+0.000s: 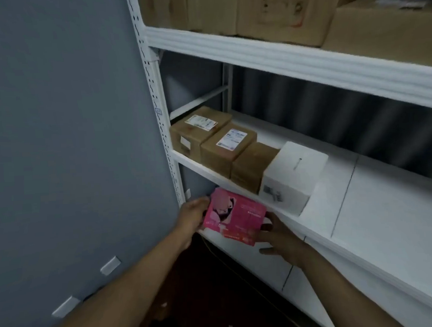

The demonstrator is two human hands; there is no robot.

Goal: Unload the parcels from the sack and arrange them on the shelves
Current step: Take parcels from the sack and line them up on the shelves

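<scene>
Evidently both hands share the pink box (234, 216) so it stays level as it goes in: the left hand (191, 221) grips its left end with curled fingers, the right hand (280, 235) clasps its right end, thumb on the near face. The pink box sits below the white box (294, 178), at the front left corner of the lower shelf (250, 257), tilted, apparently not yet set flat. Left of the white box, three brown parcels (228, 149) stand packed edge to edge, probably to save room.
</scene>
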